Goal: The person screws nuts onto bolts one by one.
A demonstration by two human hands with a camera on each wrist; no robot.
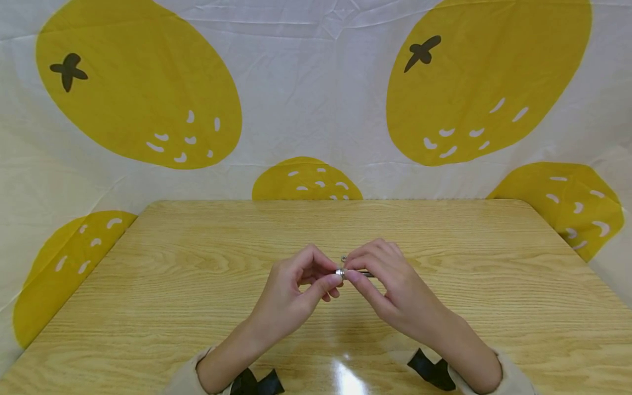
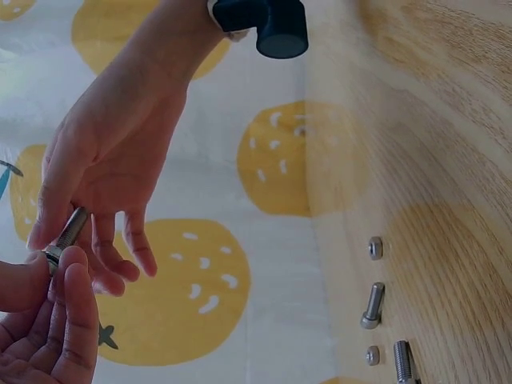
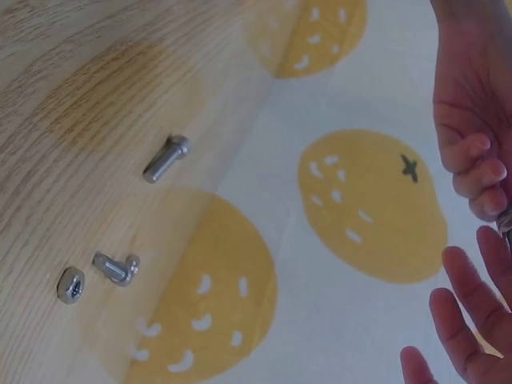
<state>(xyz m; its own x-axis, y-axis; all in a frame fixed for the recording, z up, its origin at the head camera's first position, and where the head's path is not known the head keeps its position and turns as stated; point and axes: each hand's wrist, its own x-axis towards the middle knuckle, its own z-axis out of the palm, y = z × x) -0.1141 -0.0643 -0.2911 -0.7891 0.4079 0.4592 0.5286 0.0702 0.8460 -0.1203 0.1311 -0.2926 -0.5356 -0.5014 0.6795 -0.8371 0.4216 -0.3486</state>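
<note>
A silver bolt (image 2: 74, 227) is between both hands, its threaded shank pointing to the right. My left hand (image 1: 294, 283) pinches the bolt's thick end between thumb and fingers. Thumb and index finger of my right hand (image 1: 390, 280) close around the bolt just beside the left fingertips, with the shank sticking out behind them. A bright ring-like part (image 2: 54, 254) sits at the thick end, partly covered by fingers. In the right wrist view, only a sliver of the held metal shows at the right edge, beside the right hand's spread fingers (image 3: 472, 300).
Behind the hands, a loose nut (image 1: 344, 258) lies on the wooden table (image 1: 197, 236). The left wrist view has two nuts (image 2: 375, 248) and two bolts (image 2: 374, 306) in a row. A bolt (image 3: 166, 158) and a nut (image 3: 70, 285) appear in the right wrist view. Patterned cloth (image 1: 311, 82) hangs behind.
</note>
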